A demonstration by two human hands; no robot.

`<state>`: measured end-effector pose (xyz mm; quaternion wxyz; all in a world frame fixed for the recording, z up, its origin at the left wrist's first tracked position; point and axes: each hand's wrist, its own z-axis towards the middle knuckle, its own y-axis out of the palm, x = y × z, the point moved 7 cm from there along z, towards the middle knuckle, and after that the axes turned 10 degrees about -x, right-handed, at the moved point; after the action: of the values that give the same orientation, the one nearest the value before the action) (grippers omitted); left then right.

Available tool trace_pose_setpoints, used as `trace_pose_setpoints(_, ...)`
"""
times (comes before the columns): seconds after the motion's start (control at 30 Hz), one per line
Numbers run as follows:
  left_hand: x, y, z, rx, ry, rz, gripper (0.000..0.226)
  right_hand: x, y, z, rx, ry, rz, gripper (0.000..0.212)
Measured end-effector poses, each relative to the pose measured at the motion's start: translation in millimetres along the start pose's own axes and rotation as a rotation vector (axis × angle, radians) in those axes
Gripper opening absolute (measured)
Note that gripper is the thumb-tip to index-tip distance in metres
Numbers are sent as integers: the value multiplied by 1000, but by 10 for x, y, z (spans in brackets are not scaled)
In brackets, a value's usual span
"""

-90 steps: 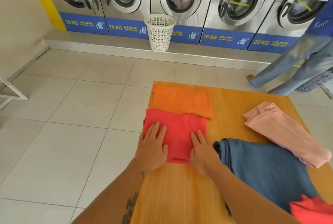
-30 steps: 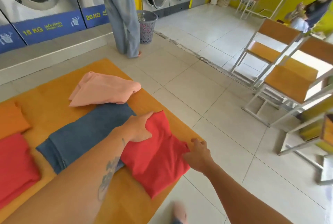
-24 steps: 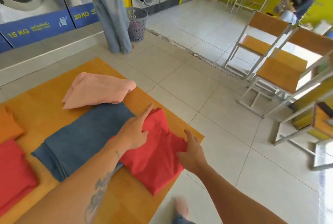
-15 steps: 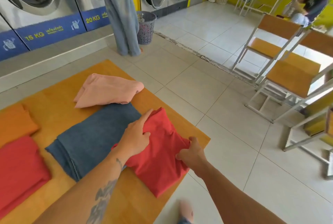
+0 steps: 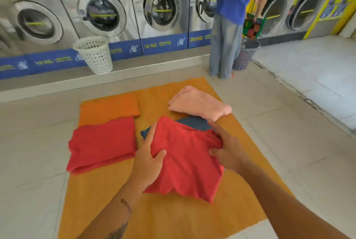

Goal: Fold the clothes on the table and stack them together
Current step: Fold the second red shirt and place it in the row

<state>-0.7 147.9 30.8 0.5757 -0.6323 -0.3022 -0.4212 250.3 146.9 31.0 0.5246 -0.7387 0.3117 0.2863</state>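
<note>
I hold a loosely bunched red garment (image 5: 186, 159) above the middle of the orange wooden table (image 5: 173, 217). My left hand (image 5: 149, 158) grips its left edge and my right hand (image 5: 227, 150) grips its right edge. Under it lies a blue-grey cloth (image 5: 194, 123), mostly hidden. A folded red garment (image 5: 102, 144) lies to the left, with a folded orange garment (image 5: 109, 107) behind it. A rumpled pink garment (image 5: 198, 103) lies at the far right of the table.
A row of washing machines (image 5: 161, 9) lines the far wall. A white laundry basket (image 5: 94, 54) stands on the step before them. A person in a blue shirt (image 5: 231, 23) stands at a machine beside a grey basket (image 5: 244, 55). Tiled floor surrounds the table.
Both hands have taken hold of the red garment at the table's right edge and carried it toward the middle, over the blue-grey cloth. My head has turned left, back toward the washing machines.
</note>
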Motion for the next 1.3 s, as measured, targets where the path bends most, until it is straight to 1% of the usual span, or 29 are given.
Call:
trace_pose_setpoints(0.07, -189, -427, -258, 154, -1, 73, 86, -361, 329, 209, -55, -94, 2, 81)
trace_pose_setpoints(0.2, -568, -1130, -822, 380, -88, 176, 79, -964, 1126, 426, -184, -228, 63, 78)
trace_pose_setpoints(0.3, -772, -1500, -1218, 491, -111, 230, 75, -1287, 1639, 477, -277, -271, 168, 73)
trace_pose_setpoints(0.4, -988, -1686, -1490, 532, -168, 254, 76, -1425, 1975, 537, -344, -243, 306, 70)
trace_pose_setpoints(0.47, -1145, -1741, -1608, 532, -197, 269, 72, -1482, 2140, 597, -348, -211, 341, 67)
trace_pose_setpoints(0.53, -1306, -1724, -1632, 507, -215, 277, 66, -1502, 2273, 669, -335, -190, 292, 63)
trace_pose_setpoints(0.6, -1506, -1651, -1595, 453, -260, 269, 58, -1457, 2371, 688, -306, -171, 172, 59)
trace_pose_setpoints(0.67, -1744, -1534, -1537, 349, -330, 271, 55, -1347, 2436, 675, -259, -167, 11, 56)
trace_pose_setpoints(0.73, -1937, -1426, -1478, 234, -416, 328, 55, -1162, 2476, 620, -224, -118, -129, 55)
trace_pose_setpoints(0.8, -2014, -1407, -1439, 192, -506, 410, 55, -1011, 2518, 535, -194, -81, -243, 59)
trace_pose_setpoints(0.83, -2013, -1425, -1422, 198, -526, 449, 56, -1004, 2538, 477, -147, -120, -331, 62)
trace_pose_setpoints(0.9, -1990, -1464, -1395, 219, -508, 450, 57, -1086, 2620, 333, -68, -275, -505, 67)
trace_pose_setpoints(0.93, -2001, -1480, -1383, 230, -483, 416, 58, -1126, 2705, 276, -101, -339, -560, 68)
trace_pose_setpoints(0.97, -2010, -1500, -1376, 243, -459, 390, 57, -1132, 2819, 243, -184, -378, -620, 68)
trace_pose_setpoints(1.03, -2055, -1541, -1358, 262, -429, 387, 55, -1030, 3032, 247, -376, -391, -769, 70)
trace_pose_setpoints(1.07, -2082, -1563, -1335, 262, -416, 399, 54, -983, 3077, 286, -424, -387, -828, 70)
trace_pose_setpoints(1.13, -2131, -1611, -1278, 248, -385, 430, 53, -976, 3104, 388, -460, -383, -876, 71)
trace_pose_setpoints(1.2, -2191, -1641, -1218, 212, -373, 477, 53, -1002, 3121, 471, -459, -381, -894, 71)
trace_pose_setpoints(1.3, -2210, -1663, -1143, 177, -405, 595, 53, -1010, 3136, 522, -432, -378, -905, 71)
